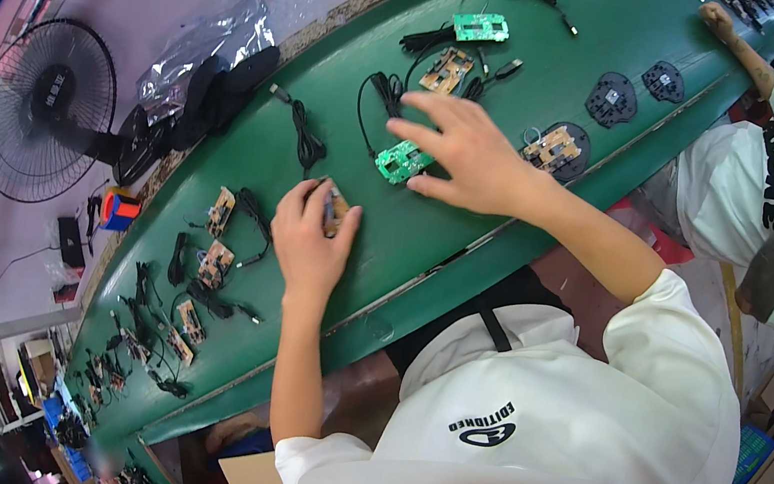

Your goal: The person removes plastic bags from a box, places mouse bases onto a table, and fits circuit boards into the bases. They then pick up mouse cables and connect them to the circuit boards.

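Observation:
My left hand (310, 245) rests on the green bench with its fingers curled round a small brown circuit board (339, 208). A bundled black cable (306, 138) lies just beyond that board. To the right, my right hand (481, 161) hovers with fingers spread over a green circuit board (398, 162), partly covering it. A black cable (387, 92) loops beside the green board. Past my right hand lies another brown circuit board (448, 70), and farther off a second green one (482, 27).
Several brown boards with black cables, one being a board (214, 263), spread along the left of the bench (464, 264). Dark plastic shells (612, 99) lie at the right, one under a brown board (554, 149). A fan (48, 109) stands left; a co-worker (760, 190) sits right.

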Motion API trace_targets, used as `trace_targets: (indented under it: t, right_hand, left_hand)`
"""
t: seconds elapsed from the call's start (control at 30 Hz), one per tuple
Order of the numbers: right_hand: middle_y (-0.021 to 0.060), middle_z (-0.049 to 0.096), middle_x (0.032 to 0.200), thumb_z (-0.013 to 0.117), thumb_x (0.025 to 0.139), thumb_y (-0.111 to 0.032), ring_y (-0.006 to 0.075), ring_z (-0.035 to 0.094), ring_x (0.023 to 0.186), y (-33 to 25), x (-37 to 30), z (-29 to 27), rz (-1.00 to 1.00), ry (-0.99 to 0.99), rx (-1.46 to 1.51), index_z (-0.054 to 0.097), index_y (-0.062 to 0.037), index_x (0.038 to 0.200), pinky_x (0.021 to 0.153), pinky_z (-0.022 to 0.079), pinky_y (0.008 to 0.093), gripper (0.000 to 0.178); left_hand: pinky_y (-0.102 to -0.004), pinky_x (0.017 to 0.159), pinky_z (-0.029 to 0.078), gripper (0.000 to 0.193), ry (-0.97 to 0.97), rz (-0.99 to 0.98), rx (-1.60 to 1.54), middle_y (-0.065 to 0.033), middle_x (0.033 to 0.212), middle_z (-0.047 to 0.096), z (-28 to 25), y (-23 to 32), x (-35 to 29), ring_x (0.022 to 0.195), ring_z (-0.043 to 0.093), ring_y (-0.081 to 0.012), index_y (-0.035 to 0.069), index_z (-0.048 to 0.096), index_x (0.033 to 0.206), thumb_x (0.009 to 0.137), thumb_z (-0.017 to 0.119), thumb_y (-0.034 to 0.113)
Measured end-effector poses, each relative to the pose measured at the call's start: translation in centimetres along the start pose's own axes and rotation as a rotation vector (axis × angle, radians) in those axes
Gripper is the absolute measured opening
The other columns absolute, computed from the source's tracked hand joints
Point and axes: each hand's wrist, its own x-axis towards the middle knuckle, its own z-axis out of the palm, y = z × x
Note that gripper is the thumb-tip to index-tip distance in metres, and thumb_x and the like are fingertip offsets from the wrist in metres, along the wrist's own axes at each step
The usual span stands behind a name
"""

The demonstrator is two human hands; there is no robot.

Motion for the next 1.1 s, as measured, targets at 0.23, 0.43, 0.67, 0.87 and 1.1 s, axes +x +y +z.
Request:
trace_targets:
  t: [0.23, 0.43, 0.67, 0.87, 1.1]
  right_hand:
    - [0.0229, 0.031, 0.157, 0.086, 0.069, -0.045, 0.0449, 0.030, 0.144, 6.3, 1.4, 0.1, 0.265, -0.144, -0.157, 0.045, -0.0144, 0.150, 0.114, 0.030, 0.0590, 0.096]
    - [0.0240, 0.038, 0.151, 0.076, 0.077, -0.055, 0.0418, 0.030, 0.144, 4.9, 5.8, 3.5, 0.189, -0.235, -0.056, 0.052, -0.0084, 0.141, 0.111, 0.032, 0.0606, 0.082]
    - [0.0207, 0.042, 0.150, 0.076, 0.085, -0.041, 0.0397, 0.043, 0.136, 3.6, 4.3, -0.8, 0.101, -0.122, 0.023, 0.055, -0.0083, 0.139, 0.110, 0.039, 0.0501, 0.067]
    - [0.0171, 0.045, 0.148, 0.073, 0.089, -0.030, 0.0363, 0.045, 0.135, 5.3, 1.1, -3.5, 0.256, -0.126, 0.089, 0.057, -0.0081, 0.136, 0.113, 0.039, 0.0464, 0.054]
    - [0.0170, 0.054, 0.137, 0.072, 0.089, -0.027, 0.0351, 0.054, 0.124, 5.4, -4.5, -6.3, 0.316, -0.069, 0.195, 0.062, -0.0045, 0.126, 0.105, 0.045, 0.0443, 0.045]
  left_hand:
    - [-0.0458, 0.098, 0.046, 0.050, 0.030, -0.077, -0.035, -0.0176, 0.130, 0.060, 0.5, -2.8, 2.2, 0.117, 0.058, -0.0363, 0.003, 0.064, 0.125, 0.084, 0.078, 0.030]
    - [-0.0476, 0.105, 0.041, 0.059, 0.075, -0.025, -0.001, -0.0228, 0.138, 0.053, -0.1, -0.9, 1.7, 0.125, 0.052, -0.0399, 0.002, 0.057, 0.135, 0.085, 0.077, 0.026]
    - [-0.0464, 0.104, 0.041, 0.057, 0.042, 0.195, -0.105, -0.0190, 0.138, 0.053, -0.1, 2.5, 2.9, 0.126, 0.052, -0.0376, 0.003, 0.060, 0.132, 0.082, 0.080, 0.022]
    - [-0.0441, 0.090, 0.049, 0.044, -0.098, 0.159, -0.091, -0.0126, 0.122, 0.064, 2.2, 2.3, 6.6, 0.104, 0.064, -0.0354, 0.007, 0.062, 0.128, 0.087, 0.072, 0.017]
    - [-0.0452, 0.098, 0.045, 0.041, -0.083, 0.109, -0.019, -0.0163, 0.128, 0.062, 1.0, -1.8, 8.6, 0.116, 0.059, -0.0364, 0.006, 0.063, 0.128, 0.087, 0.067, 0.010]
